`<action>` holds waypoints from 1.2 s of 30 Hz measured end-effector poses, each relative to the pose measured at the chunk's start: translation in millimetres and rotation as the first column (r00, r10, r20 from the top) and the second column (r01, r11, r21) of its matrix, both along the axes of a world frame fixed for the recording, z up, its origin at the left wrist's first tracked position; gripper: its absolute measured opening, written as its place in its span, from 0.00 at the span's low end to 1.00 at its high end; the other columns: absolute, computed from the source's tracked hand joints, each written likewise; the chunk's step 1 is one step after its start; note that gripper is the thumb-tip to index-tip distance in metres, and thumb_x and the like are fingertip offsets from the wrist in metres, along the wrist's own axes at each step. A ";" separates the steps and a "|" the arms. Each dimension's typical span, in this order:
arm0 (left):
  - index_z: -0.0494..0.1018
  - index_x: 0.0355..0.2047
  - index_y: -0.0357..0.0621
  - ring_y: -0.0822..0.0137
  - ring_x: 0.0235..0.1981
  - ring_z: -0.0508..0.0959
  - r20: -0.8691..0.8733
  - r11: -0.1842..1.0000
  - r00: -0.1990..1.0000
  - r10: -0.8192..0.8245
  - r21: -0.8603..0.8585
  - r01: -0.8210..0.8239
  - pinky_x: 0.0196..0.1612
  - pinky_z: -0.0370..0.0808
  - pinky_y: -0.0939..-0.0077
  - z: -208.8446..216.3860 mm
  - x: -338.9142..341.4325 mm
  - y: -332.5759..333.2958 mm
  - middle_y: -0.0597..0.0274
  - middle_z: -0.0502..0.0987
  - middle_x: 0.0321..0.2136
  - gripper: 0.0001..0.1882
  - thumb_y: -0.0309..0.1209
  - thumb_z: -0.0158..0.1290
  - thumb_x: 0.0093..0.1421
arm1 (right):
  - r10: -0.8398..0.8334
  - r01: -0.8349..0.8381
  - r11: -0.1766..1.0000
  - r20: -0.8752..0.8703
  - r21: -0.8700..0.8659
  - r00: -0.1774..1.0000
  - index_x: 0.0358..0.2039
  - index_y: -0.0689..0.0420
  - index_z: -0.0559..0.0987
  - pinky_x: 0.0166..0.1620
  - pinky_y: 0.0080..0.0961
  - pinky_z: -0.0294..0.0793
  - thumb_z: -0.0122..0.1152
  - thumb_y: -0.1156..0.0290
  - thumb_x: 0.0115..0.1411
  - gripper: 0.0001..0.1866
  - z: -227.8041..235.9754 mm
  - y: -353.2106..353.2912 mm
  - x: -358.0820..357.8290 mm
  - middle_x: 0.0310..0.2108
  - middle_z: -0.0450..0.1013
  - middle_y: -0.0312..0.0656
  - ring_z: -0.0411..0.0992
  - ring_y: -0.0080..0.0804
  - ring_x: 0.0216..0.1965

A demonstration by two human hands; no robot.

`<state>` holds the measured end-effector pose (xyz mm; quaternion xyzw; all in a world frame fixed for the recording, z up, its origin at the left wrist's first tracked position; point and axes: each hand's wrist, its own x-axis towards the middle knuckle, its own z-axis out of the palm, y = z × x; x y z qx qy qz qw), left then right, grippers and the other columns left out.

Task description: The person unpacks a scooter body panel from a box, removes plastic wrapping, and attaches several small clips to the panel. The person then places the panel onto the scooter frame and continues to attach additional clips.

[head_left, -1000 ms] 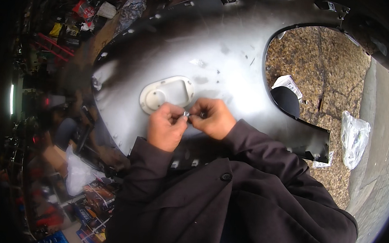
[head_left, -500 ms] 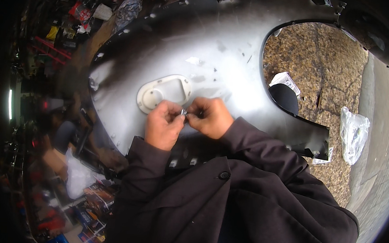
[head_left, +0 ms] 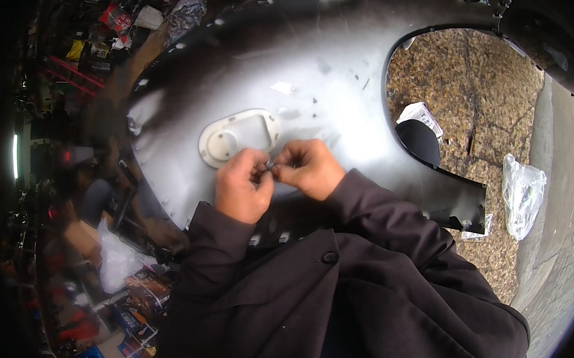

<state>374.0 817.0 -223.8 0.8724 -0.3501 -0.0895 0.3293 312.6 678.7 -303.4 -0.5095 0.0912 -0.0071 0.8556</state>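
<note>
A small metallic piece [head_left: 270,165] is pinched between the fingertips of both my hands; it is too small to tell its kind. My left hand [head_left: 244,186] closes on it from the left, with thumb and fingers together. From the right, my right hand [head_left: 311,170] grips it the same way, fingers curled. Both hands are over a large car body panel [head_left: 346,97], sprayed silvery white with dark edges and curved round a wheel-arch opening. Just beyond my left hand, a white oval plastic part [head_left: 221,145] with a rounded opening lies against the panel.
Rough brown ground [head_left: 499,94] shows through the arch, with a white paper box [head_left: 419,113] and a dark rounded object [head_left: 419,141]. A clear plastic bag [head_left: 522,199] lies at the right. Clutter fills the left side, including a red rack [head_left: 74,76] and a white bag [head_left: 116,260].
My fingers have shifted slightly round the small metallic piece, and the right hand has edged up a little. Both hands keep their pinch on it.
</note>
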 end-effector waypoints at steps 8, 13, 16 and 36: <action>0.72 0.30 0.35 0.71 0.23 0.78 0.059 0.999 0.998 -0.036 0.034 0.034 0.28 0.75 0.78 3.3 -1.3 -3.2 0.57 0.77 0.24 0.08 0.15 0.54 0.49 | 0.055 -0.054 0.998 -0.007 0.031 0.998 0.26 0.66 0.77 0.29 0.21 0.69 0.64 0.76 0.49 0.06 -5.3 -3.8 0.4 0.22 0.74 0.38 0.69 0.21 0.25; 0.73 0.29 0.34 0.70 0.22 0.79 0.076 0.997 0.995 -0.072 0.046 0.068 0.27 0.75 0.78 2.2 -0.6 -3.1 0.56 0.77 0.24 0.06 0.14 0.55 0.49 | 0.065 -0.065 0.998 -0.011 0.023 0.998 0.26 0.66 0.77 0.29 0.21 0.69 0.64 0.77 0.49 0.06 -7.8 -5.5 -0.8 0.22 0.73 0.38 0.69 0.21 0.25; 0.74 0.29 0.33 0.70 0.22 0.79 0.043 0.997 0.997 -0.067 0.027 0.066 0.27 0.75 0.78 1.8 -1.2 -4.1 0.56 0.77 0.24 0.06 0.14 0.55 0.49 | 0.063 -0.063 0.998 -0.008 0.030 0.998 0.27 0.66 0.77 0.30 0.21 0.69 0.63 0.77 0.49 0.06 -8.0 -6.1 -1.4 0.23 0.73 0.38 0.69 0.21 0.26; 0.71 0.29 0.35 0.76 0.23 0.75 -0.276 0.996 0.960 -0.040 -0.092 0.015 0.25 0.72 0.81 10.1 -3.0 -4.8 0.63 0.74 0.24 0.06 0.15 0.53 0.50 | 0.105 -0.104 0.994 0.072 -0.023 0.992 0.31 0.64 0.73 0.32 0.18 0.68 0.57 0.82 0.54 0.04 -7.1 -5.1 -9.3 0.25 0.69 0.33 0.66 0.17 0.27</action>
